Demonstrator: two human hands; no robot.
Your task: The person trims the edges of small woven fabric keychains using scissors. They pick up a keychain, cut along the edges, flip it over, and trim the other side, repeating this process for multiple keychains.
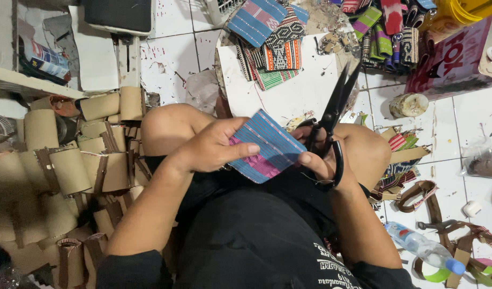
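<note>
A small blue woven pouch (267,147) with pink stripes is being held between the two hands, just above the lap. It is being pinched by the left hand (211,147), with the thumb laid flat on top and the fingers tucked under it. The other edge of the pouch is being touched by the fingers of the right hand (318,160).

A pair of black scissors (331,123) is also being gripped by the right hand, with the fingers wrapped through the handles. The blades are being pointed up and away from the hands, and they are being kept only a tiny bit apart.

Beyond the hands, a white board (299,88) is lying on the tiled floor, and a pile of striped woven pieces (270,45) is sitting on its far end. To the left of the left hand, many brown cardboard tubes (69,171) are heaped up. Near the right elbow, a clear plastic bottle (425,249) with a blue cap is lying on the floor.
</note>
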